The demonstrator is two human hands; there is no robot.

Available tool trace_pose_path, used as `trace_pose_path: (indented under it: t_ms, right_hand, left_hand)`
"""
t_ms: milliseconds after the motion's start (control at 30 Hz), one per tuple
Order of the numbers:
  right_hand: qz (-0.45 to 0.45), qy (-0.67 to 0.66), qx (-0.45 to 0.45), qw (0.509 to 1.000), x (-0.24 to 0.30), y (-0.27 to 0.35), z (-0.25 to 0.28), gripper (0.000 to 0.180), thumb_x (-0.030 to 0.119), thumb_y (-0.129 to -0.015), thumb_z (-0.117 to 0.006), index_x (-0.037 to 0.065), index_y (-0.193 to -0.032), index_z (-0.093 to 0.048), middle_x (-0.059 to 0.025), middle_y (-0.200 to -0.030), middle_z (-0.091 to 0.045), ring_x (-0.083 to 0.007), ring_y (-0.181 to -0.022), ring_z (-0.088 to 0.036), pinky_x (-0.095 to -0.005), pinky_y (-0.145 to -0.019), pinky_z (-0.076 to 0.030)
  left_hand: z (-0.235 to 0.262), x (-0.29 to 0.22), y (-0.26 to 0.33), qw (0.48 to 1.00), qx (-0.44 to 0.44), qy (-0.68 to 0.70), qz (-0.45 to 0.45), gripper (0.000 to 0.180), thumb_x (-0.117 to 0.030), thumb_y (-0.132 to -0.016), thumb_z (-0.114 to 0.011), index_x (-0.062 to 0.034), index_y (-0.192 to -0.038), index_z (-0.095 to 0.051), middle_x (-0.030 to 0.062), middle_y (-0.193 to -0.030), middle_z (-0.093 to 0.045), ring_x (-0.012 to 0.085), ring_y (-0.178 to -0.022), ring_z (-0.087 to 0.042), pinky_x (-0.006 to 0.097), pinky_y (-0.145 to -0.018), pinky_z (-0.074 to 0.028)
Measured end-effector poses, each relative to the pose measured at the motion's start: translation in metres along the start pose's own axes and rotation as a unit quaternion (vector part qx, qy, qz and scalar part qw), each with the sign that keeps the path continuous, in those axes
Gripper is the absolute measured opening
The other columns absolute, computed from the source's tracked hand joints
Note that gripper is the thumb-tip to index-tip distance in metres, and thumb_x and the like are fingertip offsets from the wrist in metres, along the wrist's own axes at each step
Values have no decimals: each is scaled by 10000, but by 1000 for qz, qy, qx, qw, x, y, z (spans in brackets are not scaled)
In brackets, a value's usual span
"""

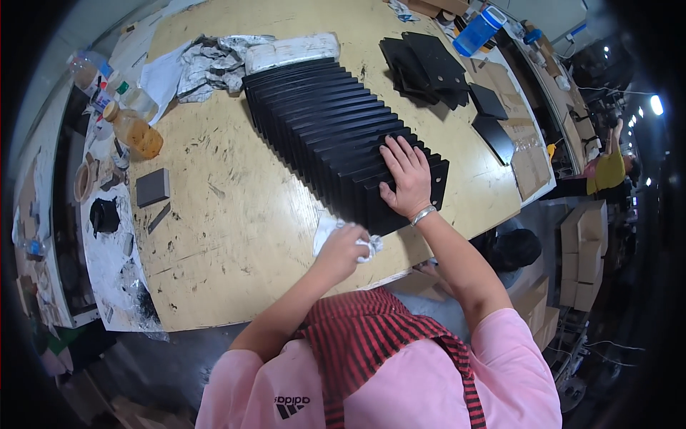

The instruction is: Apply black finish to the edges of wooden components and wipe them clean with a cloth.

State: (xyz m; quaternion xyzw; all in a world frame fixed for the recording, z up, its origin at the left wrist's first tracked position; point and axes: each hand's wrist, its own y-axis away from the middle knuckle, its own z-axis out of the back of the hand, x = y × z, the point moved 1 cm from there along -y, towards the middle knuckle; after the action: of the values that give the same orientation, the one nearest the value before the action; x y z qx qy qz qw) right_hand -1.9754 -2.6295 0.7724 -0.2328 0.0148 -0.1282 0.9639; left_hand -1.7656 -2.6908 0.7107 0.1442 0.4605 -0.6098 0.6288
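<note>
A long row of black flat panels [314,121] leans overlapping across the table, running from the back middle toward the near right. My right hand [409,175] lies on the near end of the row with its fingers stretched out over the panel edges. Just in front of the row, my left hand [341,250] is closed around a crumpled white rag [371,247], close to the tabletop and apart from the panels. Against the row's far end sits a white wrapped block [293,53].
More black panels [429,68] lie piled at the back right, near a blue bottle [479,32]. Crumpled paper [214,64] is at the back left. An amber bottle [136,136] and a dark block [152,187] stand left. A person [511,247] is low beyond the table's right edge.
</note>
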Motion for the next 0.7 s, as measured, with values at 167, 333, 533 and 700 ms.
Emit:
trace_pose_path:
  t_ms: [167,333,533,700]
  right_hand:
    - [-7,7,2,1000,-5,8,0,613,485,-850,-508,78,-1306,-560,-114,-1419,-513,-319,-1325,-454,-494,-1079,-334]
    - [3,-7,0,1000,2,-1,-1,637,487,-836,-528,59,-1308,-552,-128,-1428,-498,-333,-1329,-446,-506,-1083,-329]
    - [-10,-1,3,1000,-2,3,0,641,493,-843,-509,51,-1306,-555,-131,-1428,-500,-339,-1332,-447,-512,-1079,-332]
    - [-2,-12,0,1000,5,-1,1,629,492,-862,-487,43,-1296,-561,-139,-1421,-506,-343,-1331,-449,-512,-1076,-332]
  left_hand:
    - [69,-10,-30,973,-185,44,134,246,55,-598,-725,-101,-789,-727,117,-993,-608,310,-964,-602,389,-814,-505]
    - [22,23,-6,993,-108,-11,50,253,97,-621,-633,-76,-790,-709,124,-994,-591,320,-999,-581,382,-861,-470]
    - [82,13,-38,975,-185,61,109,233,107,-613,-658,-65,-762,-710,108,-1000,-579,295,-976,-589,360,-855,-475]
    - [53,46,-16,987,-126,4,99,215,109,-654,-645,-82,-737,-697,116,-1019,-557,305,-950,-587,355,-831,-485]
